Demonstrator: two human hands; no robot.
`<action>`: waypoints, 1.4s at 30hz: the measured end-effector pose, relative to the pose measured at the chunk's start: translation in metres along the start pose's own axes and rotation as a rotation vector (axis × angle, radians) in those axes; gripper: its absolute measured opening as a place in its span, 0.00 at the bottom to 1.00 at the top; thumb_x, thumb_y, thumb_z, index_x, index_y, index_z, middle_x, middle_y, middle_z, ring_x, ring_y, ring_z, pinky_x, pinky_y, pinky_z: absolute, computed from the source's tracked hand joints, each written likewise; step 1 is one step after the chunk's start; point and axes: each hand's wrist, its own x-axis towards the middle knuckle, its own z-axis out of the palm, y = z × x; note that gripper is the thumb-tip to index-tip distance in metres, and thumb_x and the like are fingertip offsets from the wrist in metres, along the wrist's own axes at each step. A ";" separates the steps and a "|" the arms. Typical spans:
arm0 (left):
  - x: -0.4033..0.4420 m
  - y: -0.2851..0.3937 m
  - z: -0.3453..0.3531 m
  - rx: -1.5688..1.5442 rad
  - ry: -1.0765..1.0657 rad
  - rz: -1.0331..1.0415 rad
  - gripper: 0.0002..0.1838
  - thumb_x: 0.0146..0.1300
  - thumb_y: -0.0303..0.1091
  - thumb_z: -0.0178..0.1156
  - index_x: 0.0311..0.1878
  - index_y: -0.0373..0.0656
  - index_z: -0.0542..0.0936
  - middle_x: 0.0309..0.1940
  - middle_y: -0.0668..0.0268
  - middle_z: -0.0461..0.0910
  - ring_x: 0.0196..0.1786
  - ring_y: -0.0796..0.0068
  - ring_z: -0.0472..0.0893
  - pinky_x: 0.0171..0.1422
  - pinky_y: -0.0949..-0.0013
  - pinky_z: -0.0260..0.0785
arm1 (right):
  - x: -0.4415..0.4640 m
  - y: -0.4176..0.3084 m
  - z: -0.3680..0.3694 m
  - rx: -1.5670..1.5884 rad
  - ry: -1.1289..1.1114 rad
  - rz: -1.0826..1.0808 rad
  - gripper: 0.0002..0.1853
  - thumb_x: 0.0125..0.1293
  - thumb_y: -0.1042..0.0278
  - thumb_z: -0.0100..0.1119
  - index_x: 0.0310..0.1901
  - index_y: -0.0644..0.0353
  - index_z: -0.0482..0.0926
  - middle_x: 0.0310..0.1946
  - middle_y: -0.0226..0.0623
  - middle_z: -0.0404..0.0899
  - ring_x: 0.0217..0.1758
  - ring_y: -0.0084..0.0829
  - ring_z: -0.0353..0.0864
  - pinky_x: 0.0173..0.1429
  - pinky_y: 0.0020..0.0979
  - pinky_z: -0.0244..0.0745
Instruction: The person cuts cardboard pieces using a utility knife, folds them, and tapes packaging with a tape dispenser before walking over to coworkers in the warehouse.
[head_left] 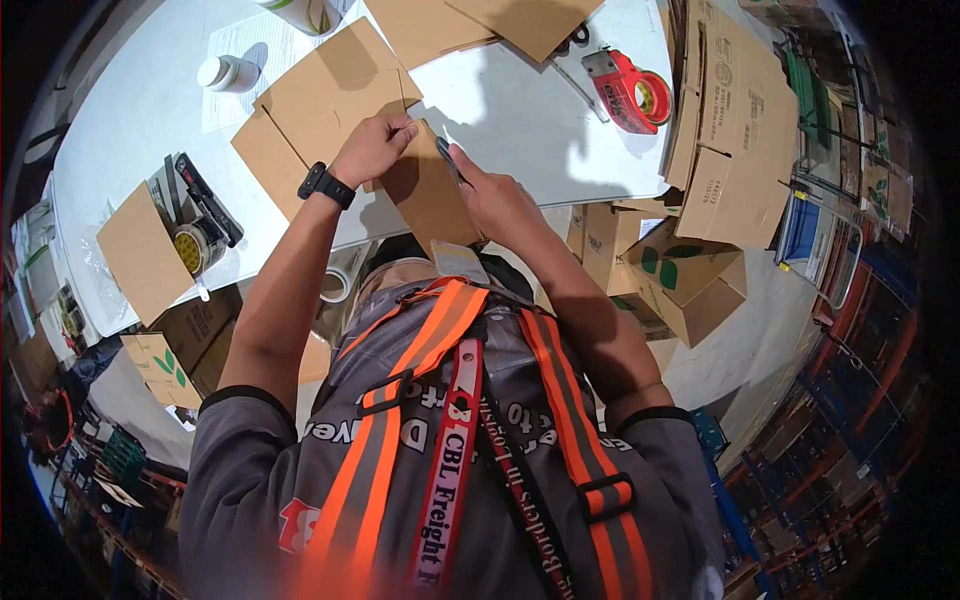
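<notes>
My left hand (372, 155), with a black watch on its wrist, grips the upper end of a narrow brown cardboard piece (428, 195) between thumb and fingers. This piece slants down towards my body at the table's near edge. My right hand (500, 207) is closed around a slim dark tool that looks like a box cutter (446, 152), close to the piece's right edge. Its blade cannot be made out clearly. Beneath and beyond my left hand lies a larger flat cardboard sheet (315, 105) with slits and creases.
A red tape dispenser (632, 92) lies at the table's right, near a thin rod (580, 90). A black tape dispenser (205, 215) and a white bottle (228, 73) are on the left. Folded cartons (735, 120) stand at the right edge; an opened box (685, 275) sits below.
</notes>
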 end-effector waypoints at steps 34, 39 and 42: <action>-0.003 -0.018 -0.012 0.347 0.229 -0.036 0.21 0.63 0.51 0.56 0.34 0.39 0.79 0.24 0.53 0.80 0.31 0.53 0.80 0.37 0.59 0.71 | -0.077 0.070 0.039 -0.189 -0.132 -0.061 0.28 0.68 0.66 0.43 0.70 0.40 0.55 0.27 0.48 0.73 0.30 0.49 0.75 0.37 0.47 0.71; -0.017 -0.044 -0.028 0.083 0.435 -0.083 0.18 0.62 0.45 0.59 0.35 0.36 0.80 0.21 0.53 0.78 0.25 0.59 0.78 0.32 0.64 0.69 | -0.081 0.080 0.034 -0.248 -0.107 -0.045 0.28 0.67 0.66 0.44 0.69 0.38 0.56 0.27 0.47 0.73 0.31 0.48 0.76 0.37 0.46 0.72; -0.026 -0.058 -0.060 0.048 0.500 -0.168 0.18 0.63 0.44 0.59 0.30 0.35 0.77 0.16 0.59 0.73 0.20 0.72 0.71 0.28 0.67 0.65 | -0.079 0.085 0.027 -0.254 -0.130 -0.086 0.30 0.66 0.67 0.43 0.70 0.42 0.53 0.32 0.48 0.74 0.34 0.52 0.77 0.39 0.47 0.73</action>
